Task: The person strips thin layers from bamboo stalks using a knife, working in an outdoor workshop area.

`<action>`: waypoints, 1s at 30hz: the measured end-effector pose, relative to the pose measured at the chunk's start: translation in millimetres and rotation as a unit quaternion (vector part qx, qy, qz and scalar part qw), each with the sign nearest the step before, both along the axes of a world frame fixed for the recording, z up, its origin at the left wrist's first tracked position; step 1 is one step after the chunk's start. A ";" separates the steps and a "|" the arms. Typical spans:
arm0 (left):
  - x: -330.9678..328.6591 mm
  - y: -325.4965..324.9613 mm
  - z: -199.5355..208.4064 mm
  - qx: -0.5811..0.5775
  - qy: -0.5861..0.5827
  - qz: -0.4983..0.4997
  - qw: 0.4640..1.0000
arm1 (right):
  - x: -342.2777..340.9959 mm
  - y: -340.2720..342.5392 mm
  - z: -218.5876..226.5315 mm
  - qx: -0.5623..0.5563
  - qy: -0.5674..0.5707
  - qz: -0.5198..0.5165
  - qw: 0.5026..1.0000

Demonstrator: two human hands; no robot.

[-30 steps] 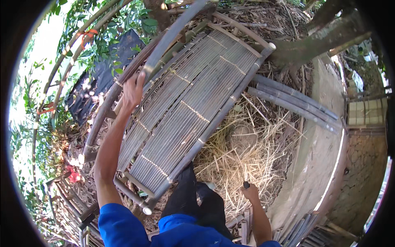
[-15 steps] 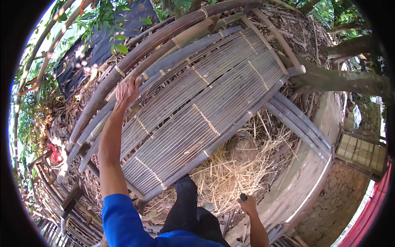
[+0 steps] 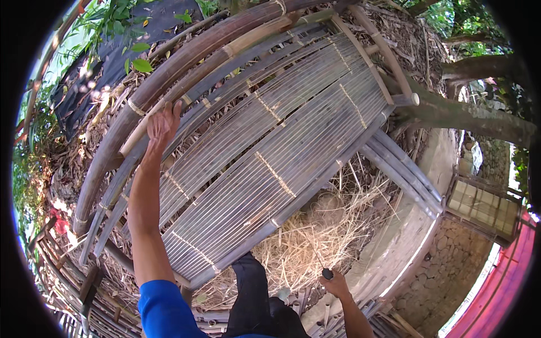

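Note:
A bamboo bench with a slatted seat [image 3: 270,135] stretches from lower left to upper right before me. My left hand [image 3: 162,123] is closed round a tan bamboo rail [image 3: 194,84] on its far side, just below a thick dark bamboo pole [image 3: 180,65]. Low on the right, my right hand [image 3: 337,284] grips a long thin tool with a black handle [image 3: 327,274]. Its slender shaft points up and left over the straw; its tip is hard to make out. Pale lashings cross the slats.
Dry straw [image 3: 304,242] covers the ground by the bench's near side. Bamboo lengths [image 3: 403,174] slant out beneath the bench toward a low earthen ledge [image 3: 411,225]. A tree trunk [image 3: 468,115] stands at the right. Stacked poles [image 3: 84,281] lie lower left, and dark sheeting [image 3: 152,28] lies beyond.
The view has shifted slightly, and the bench sits a little further left and lower in it. My left hand keeps to the rail; the tool stays in my right hand.

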State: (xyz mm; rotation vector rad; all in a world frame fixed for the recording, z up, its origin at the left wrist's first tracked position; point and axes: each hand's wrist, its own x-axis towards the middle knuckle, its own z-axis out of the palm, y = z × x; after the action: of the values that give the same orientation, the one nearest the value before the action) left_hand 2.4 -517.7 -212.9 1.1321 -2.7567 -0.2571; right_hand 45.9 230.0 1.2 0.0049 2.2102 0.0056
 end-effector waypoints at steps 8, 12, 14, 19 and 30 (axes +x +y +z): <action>-23.3 -1.1 -24.2 0.038 -0.032 -0.001 0.999 | -13.3 -19.9 -0.4 0.043 -0.028 -0.045 0.998; -17.7 3.2 -52.7 -0.005 -0.022 -0.025 0.999 | -10.7 -18.6 -3.9 0.040 -0.022 -0.042 0.998; -8.5 -0.1 -62.7 0.003 -0.008 -0.041 0.999 | -7.6 -16.0 -7.3 0.011 0.007 -0.011 1.000; -10.1 12.6 -53.2 0.004 0.005 -0.022 1.000 | 3.2 9.5 -19.8 -0.003 0.018 0.002 1.000; 18.9 43.7 -34.8 -0.040 -0.017 -0.238 0.970 | 3.7 -12.9 -4.7 0.022 -0.035 -0.048 0.998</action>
State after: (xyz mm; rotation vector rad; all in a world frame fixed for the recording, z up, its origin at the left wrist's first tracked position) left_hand 21.2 -474.0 -247.7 0.4434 -3.0004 -0.1771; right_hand 49.6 217.2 -3.5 0.1326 2.1367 0.0020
